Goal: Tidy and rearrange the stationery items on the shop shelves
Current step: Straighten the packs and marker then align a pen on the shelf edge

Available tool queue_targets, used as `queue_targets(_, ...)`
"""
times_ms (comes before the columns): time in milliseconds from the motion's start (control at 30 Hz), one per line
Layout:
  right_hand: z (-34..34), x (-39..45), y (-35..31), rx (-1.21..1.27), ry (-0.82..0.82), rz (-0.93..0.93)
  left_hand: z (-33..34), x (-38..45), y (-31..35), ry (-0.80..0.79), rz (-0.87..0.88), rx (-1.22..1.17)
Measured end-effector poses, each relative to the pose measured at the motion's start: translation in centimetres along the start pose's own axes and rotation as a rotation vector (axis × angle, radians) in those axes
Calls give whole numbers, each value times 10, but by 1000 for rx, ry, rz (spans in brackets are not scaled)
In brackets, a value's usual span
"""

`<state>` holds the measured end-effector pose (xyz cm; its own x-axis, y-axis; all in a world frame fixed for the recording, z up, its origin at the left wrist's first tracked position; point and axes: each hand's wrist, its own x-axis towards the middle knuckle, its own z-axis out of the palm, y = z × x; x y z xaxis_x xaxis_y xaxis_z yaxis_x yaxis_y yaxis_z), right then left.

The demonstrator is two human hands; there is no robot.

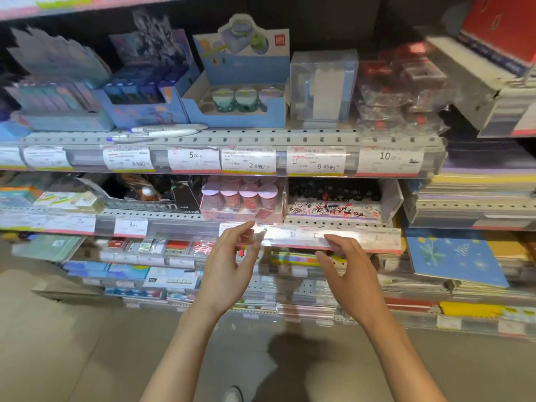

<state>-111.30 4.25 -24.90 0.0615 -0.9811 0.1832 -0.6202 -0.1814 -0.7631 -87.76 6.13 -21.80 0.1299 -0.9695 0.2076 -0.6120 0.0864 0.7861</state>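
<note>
Both my hands reach toward the second shelf's clear price rail (362,240). My left hand (232,265) has loosely spread fingers, its fingertips at the rail's edge just below a pink display box of round-lidded jars (243,200). My right hand (345,268) has its thumb and fingers bent near the rail's lower edge; neither hand holds an item. To the right of the jars stands a tray of black-capped pens (333,195) with a scribbled test strip. Two loose white pens (162,132) lie on the upper shelf's front edge.
The upper shelf carries blue display boxes (235,108), a clear plastic box (323,88) and bagged red items (403,91). Notebook stacks (475,198) fill the right side. Lower shelves hold packs and a blue notebook (452,256). Brown floor lies below.
</note>
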Motion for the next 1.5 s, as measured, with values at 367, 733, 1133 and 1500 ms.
queue_targets(367, 78, -17, -88, -47, 143, 104, -104, 30, -70, -152, 46, -207)
queue_targets(733, 121, -5, -204, -148, 268, 56, -223, 74, -87, -225, 163, -288)
queue_targets(1133, 76, 99, -294, -444, 214, -283, -277, 143, -47, 98, 554, 246)
queue_targets(1500, 82, 155, -323, -621, -202, -372, -273, 179, -38, -85, 502, 564)
